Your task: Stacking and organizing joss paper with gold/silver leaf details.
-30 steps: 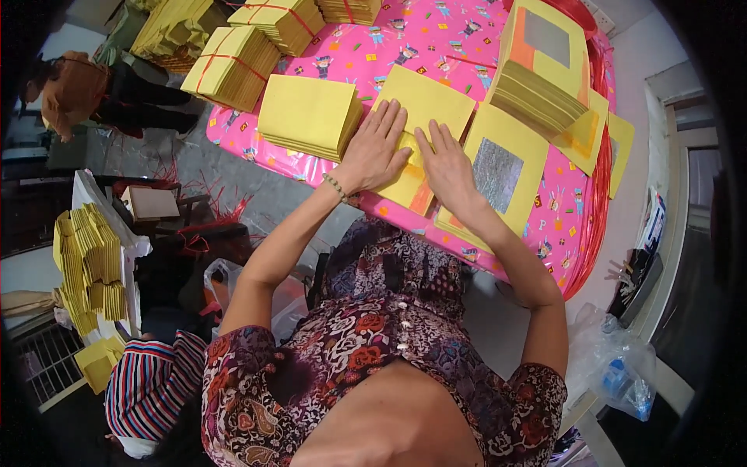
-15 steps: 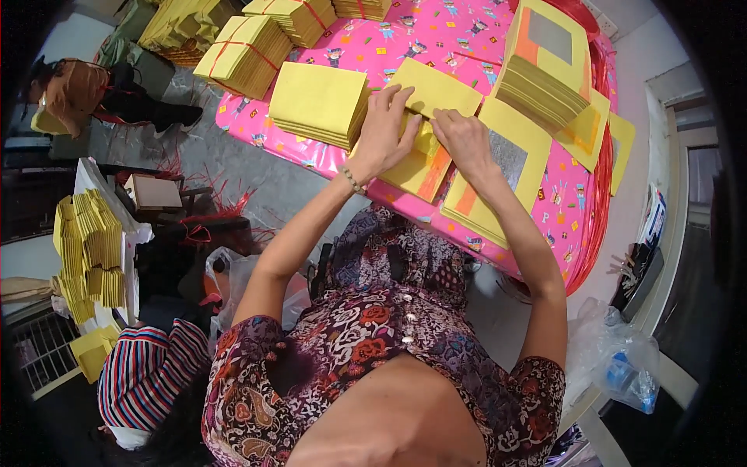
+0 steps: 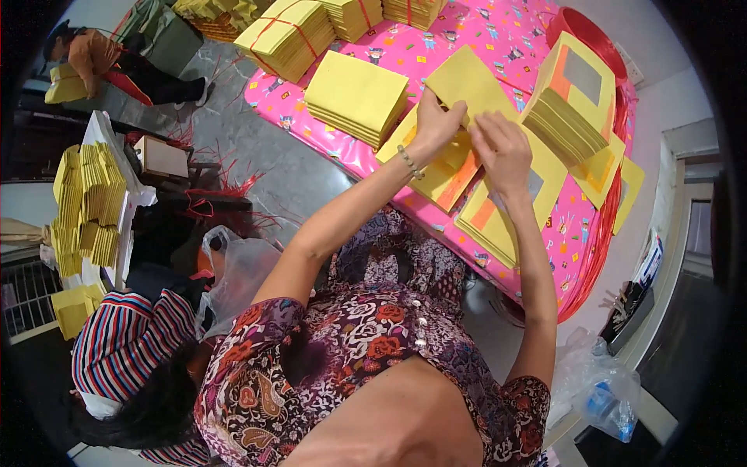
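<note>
A yellow paper sheet (image 3: 472, 84) stands tilted up over a stack of yellow papers with an orange band (image 3: 447, 187) on the pink table cover. My left hand (image 3: 437, 128), wearing a beaded bracelet, pinches the sheet's near left edge between thumb and fingers. At the sheet's near right edge, my right hand (image 3: 502, 156) has its fingers curled together; their tips are partly hidden. Left of my hands lies a pile of folded yellow papers (image 3: 356, 93). Beneath my right wrist is a stack of yellow papers with silver squares and orange strips (image 3: 486, 229).
A tall yellow paper stack (image 3: 564, 101) stands right, beside a red basin (image 3: 583, 35) and hanging red strings (image 3: 595, 265). Tied yellow bundles (image 3: 288, 39) line the far left. One person (image 3: 97, 62) bends at upper left; another in striped clothing (image 3: 132, 342) is near my left.
The yellow sheet has gone from lying folded flat to standing raised. My left hand has turned to pinch its edge; my right hand has drawn slightly nearer. The whole view has shifted.
</note>
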The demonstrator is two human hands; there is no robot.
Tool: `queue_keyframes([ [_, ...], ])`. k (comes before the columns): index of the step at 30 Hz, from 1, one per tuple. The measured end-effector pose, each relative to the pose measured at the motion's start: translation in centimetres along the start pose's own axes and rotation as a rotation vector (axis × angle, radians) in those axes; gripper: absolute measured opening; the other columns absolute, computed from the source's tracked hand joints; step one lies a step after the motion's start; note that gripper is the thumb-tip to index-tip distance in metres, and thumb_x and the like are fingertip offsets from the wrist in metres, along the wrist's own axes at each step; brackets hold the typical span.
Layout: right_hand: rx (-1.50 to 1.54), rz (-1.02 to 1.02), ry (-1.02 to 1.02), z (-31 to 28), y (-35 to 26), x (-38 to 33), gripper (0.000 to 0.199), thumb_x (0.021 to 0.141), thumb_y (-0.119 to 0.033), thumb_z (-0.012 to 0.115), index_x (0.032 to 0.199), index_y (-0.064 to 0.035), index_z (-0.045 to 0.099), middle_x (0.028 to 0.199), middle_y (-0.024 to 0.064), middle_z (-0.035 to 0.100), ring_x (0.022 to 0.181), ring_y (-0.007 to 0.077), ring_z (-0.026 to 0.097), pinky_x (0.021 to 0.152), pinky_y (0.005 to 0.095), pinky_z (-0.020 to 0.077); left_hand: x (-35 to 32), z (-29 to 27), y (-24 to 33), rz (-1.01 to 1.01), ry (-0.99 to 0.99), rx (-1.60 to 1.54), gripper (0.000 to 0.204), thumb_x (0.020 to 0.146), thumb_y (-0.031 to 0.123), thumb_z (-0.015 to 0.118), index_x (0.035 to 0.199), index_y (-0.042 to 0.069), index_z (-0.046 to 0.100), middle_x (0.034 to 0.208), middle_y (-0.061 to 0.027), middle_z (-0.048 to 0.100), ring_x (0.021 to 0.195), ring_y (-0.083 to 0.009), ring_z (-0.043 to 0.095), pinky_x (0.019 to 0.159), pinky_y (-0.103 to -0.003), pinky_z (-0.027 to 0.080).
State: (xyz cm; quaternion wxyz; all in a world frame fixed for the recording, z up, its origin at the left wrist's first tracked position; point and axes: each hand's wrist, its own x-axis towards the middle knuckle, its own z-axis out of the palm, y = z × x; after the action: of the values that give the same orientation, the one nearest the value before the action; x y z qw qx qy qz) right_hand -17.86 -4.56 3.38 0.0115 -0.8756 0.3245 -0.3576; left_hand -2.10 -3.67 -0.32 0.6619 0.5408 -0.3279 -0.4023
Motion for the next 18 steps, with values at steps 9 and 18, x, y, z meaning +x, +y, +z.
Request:
queue_keyframes([
  [9,0.784,0.569,-0.263,3.2,0.8,6.5,0.052,0.095,-0.035,0.065,0.131,0.0001,0.057,0.107,0.0149,0.068,0.087,0.0176,0.065,0.078,0.0344,0.0536,-2.1,-9.0,8.6,-0.031,-0.032,-0.179,0.043,0.084,0.005,0.07,0.12,-0.002,0.047,0.101,-0.0119,0.068,0.08,-0.016,0.069,0.059,-0.027,0.056],
  [18,0.682,0.339,-0.356,12.2,-4.2,9.5,0.05,0.088,-0.031,0.067,0.126,0.0005,0.059,0.121,0.0197,0.066,0.095,0.0261,0.067,0.086,0.0379,0.0524,-0.4,-19.8,4.5,0.202,0.221,0.269,0.069,0.081,0.012,0.08,0.129,-0.007,0.034,0.111,-0.0163,0.064,0.094,-0.0211,0.068,0.077,-0.029,0.058],
])
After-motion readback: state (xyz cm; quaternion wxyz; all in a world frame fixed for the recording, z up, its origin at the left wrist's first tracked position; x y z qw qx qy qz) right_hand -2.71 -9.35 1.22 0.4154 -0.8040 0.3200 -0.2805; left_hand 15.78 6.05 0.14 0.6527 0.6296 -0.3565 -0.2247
